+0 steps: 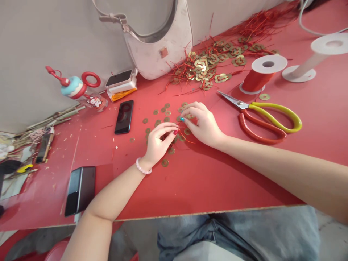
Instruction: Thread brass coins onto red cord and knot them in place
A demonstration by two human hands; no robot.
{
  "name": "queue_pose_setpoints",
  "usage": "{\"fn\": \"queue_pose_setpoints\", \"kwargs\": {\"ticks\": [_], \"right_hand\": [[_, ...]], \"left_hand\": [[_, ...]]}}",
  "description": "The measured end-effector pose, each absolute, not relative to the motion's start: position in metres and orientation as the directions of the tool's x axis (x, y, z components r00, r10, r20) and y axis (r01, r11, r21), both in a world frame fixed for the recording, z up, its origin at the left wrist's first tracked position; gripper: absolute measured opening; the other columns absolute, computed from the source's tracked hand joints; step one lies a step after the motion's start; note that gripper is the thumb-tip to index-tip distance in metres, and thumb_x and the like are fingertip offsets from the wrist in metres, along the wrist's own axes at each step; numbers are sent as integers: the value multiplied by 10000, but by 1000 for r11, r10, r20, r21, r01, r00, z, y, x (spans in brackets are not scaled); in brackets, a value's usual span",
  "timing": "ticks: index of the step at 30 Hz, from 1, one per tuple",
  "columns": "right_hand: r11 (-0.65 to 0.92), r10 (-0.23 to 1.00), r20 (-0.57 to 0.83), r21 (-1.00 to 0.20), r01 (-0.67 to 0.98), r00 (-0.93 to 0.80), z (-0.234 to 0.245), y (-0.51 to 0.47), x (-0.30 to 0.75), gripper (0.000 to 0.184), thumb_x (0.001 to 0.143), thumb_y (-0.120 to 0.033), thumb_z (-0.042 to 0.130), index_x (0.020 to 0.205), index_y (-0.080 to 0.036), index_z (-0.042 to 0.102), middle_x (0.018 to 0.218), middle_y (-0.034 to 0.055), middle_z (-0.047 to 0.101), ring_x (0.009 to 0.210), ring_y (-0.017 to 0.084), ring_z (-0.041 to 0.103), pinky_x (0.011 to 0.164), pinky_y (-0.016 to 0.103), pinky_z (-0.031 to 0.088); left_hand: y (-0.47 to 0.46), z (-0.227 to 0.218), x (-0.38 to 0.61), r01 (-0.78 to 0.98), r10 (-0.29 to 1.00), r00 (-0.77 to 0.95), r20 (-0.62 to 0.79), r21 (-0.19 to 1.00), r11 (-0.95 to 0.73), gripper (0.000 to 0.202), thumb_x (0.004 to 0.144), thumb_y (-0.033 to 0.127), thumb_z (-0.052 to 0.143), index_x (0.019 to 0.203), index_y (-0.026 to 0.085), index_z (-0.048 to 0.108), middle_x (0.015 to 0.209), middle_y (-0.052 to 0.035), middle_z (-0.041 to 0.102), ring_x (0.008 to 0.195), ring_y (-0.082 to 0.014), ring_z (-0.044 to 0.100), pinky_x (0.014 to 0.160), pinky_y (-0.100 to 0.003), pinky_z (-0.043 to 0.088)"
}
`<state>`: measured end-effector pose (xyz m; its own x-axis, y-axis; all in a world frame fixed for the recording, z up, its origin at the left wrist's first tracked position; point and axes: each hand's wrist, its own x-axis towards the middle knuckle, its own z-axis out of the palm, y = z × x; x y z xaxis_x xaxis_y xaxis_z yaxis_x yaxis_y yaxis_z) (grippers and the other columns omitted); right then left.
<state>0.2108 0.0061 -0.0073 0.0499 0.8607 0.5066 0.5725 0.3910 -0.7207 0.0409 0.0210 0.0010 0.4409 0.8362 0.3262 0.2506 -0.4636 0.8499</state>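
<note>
My left hand (160, 142), with a pink bead bracelet at its wrist, pinches a thin red cord (187, 140) between thumb and fingers. Close by on the right, my right hand (202, 123) is curled with thumb and forefinger near each other; what lies between their tips is too small to make out. Loose brass coins with holes (165, 163) lie scattered on the red table under and around both hands. Behind them is a pile of coins tied with red cord (202, 67). My fingers hide part of the cord in the left hand.
To the right lie scissors (244, 106), a spool of red cord (257, 79) and a bare white spool (307, 67). A phone (124, 116), a cup (89, 98) and a dark folded device (80, 190) are on the left. A pale handbag (160, 54) leans at the wall.
</note>
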Motion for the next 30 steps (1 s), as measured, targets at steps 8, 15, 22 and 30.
{"fn": "queue_pose_setpoints", "kwargs": {"ticks": [8,15,22,30], "right_hand": [[385,860,509,-707,593,49,-8,6,211,125,779,-121,472,782,-194,573,904,68,579,900,219,523,762,387,435],[389,849,525,-698,601,60,-4,3,210,128,787,-150,462,880,-216,521,920,72,563,918,227,514,803,407,431],[569,793,575,-581,583,-202,-2,-2,208,42,790,-236,505,812,-206,525,971,78,551,902,220,496,792,391,406],[598,770,582,-518,611,-261,-3,-1,206,121,793,-140,425,791,-182,539,850,83,562,772,186,474,680,325,382]], "left_hand": [[21,1,41,237,829,443,341,848,-475,103,806,245,589,818,197,680,930,-54,647,749,-129,603,559,-232,487],[21,-1,40,259,860,392,327,857,-445,102,790,260,603,808,176,658,938,-68,632,721,-128,585,550,-233,470],[24,-2,40,247,872,357,335,867,-434,87,795,245,588,837,179,626,954,-62,610,735,-123,580,564,-221,478],[24,-6,39,214,909,315,271,913,-347,133,796,292,591,866,180,608,822,-39,641,621,-101,580,520,-208,477]]}}
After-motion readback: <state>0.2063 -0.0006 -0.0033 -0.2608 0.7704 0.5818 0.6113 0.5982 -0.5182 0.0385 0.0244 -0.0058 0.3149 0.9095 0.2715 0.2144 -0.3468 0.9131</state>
